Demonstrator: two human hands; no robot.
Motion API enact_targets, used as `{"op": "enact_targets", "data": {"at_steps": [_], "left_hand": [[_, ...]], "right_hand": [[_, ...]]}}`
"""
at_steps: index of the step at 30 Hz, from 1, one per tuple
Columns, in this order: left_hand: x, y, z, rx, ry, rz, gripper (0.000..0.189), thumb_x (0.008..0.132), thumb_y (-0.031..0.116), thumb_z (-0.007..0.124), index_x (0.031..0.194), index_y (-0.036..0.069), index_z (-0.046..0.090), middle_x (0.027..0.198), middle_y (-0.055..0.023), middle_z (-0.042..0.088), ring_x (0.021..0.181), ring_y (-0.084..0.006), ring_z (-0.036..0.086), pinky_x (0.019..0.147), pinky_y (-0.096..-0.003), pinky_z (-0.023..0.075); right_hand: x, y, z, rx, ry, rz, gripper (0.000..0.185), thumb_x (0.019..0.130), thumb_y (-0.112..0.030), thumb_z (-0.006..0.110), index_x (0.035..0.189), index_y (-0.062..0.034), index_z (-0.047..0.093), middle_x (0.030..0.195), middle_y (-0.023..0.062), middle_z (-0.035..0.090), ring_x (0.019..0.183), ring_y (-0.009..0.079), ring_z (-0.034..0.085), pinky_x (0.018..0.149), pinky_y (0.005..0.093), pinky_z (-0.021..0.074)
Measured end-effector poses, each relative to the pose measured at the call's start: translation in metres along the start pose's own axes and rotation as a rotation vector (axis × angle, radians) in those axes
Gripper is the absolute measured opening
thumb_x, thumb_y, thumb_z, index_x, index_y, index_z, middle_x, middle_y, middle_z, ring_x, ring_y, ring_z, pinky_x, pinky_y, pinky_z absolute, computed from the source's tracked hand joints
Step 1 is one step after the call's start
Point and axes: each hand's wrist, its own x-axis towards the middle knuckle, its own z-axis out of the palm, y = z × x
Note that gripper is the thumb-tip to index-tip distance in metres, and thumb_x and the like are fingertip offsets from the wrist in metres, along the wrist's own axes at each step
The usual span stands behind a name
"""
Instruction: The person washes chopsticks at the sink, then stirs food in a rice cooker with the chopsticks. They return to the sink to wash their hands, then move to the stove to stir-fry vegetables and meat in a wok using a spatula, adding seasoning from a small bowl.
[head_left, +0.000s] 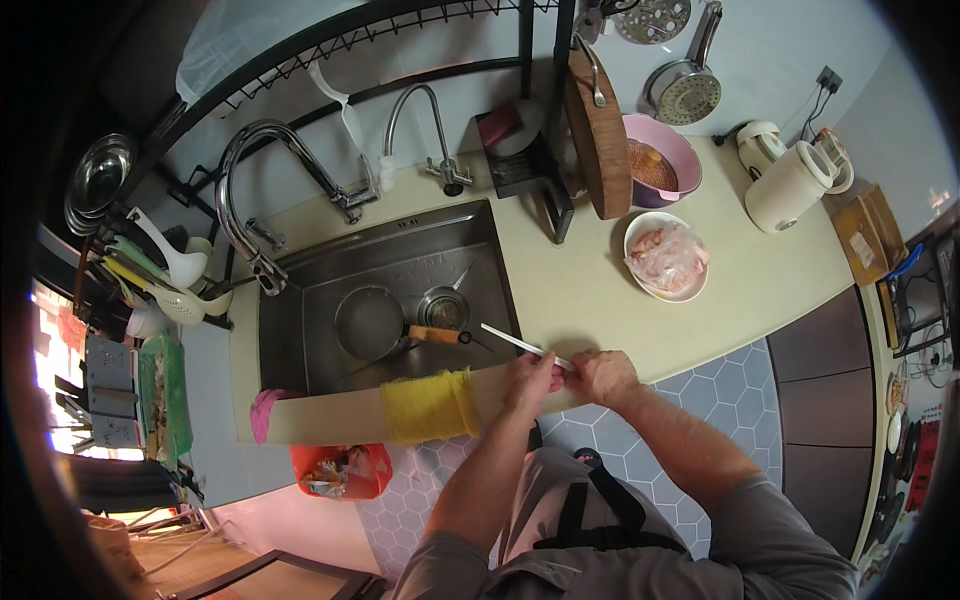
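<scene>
A slender white stick is held at the counter's front edge; whether it is one piece or a pair of chopsticks, I cannot tell. My left hand pinches it partway along, and its free end points up and left over the sink's right rim. Close beside, my right hand grips the other end, which its fingers hide. Beyond my hands a white bowl holds a clear plastic bag of raw pinkish meat. To the left, a small frying pan with a wooden handle lies in the steel sink.
A yellow cloth and a pink cloth drape over the front ledge. Behind the sink rise a large faucet and a thin tap. A round wooden board, pink basin and cream kettle stand further back.
</scene>
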Motion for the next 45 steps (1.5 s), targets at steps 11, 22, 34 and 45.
{"op": "enact_targets", "data": {"at_steps": [11,22,34,45], "left_hand": [[-0.010,0.009,-0.016,0.136,-0.198,-0.099,0.030,0.099,0.029,0.058,0.108,0.001,0.059,0.090,-0.0128,0.070,0.076,-0.0199,0.070,0.067,-0.0324,0.0592],[-0.096,-0.026,-0.063,-0.083,-0.253,-0.032,0.025,0.100,0.024,0.058,0.110,0.001,0.060,0.089,-0.0122,0.069,0.074,-0.0199,0.069,0.069,-0.0311,0.0581],[-0.185,-0.137,-0.140,-0.179,0.265,-0.009,0.032,0.098,0.018,0.058,0.119,-0.006,0.057,0.092,-0.0174,0.070,0.074,-0.0217,0.071,0.066,-0.0312,0.0600],[-0.303,-0.371,-0.094,-0.413,0.793,-0.331,0.026,0.094,0.016,0.060,0.112,-0.003,0.062,0.083,-0.0167,0.070,0.065,-0.0246,0.070,0.057,-0.0345,0.0578]], "right_hand": [[0.012,0.007,0.018,-0.074,0.128,-0.006,0.030,0.084,-0.038,0.062,0.082,-0.0088,0.066,0.074,0.0139,0.069,0.064,0.0296,0.070,0.055,0.0416,0.0551],[0.009,0.011,0.007,-0.098,0.110,-0.027,0.028,0.089,-0.036,0.057,0.094,-0.0092,0.066,0.080,0.0116,0.069,0.065,0.0286,0.069,0.057,0.0418,0.0563],[0.005,0.025,0.010,-0.013,0.155,-0.032,0.018,0.084,-0.030,0.060,0.096,-0.0159,0.063,0.083,0.0127,0.068,0.069,0.0342,0.069,0.063,0.0472,0.0567],[0.002,0.063,0.004,0.036,0.083,-0.161,0.021,0.086,-0.027,0.061,0.101,-0.0116,0.062,0.095,0.0156,0.068,0.080,0.0381,0.068,0.074,0.0490,0.0551]]}}
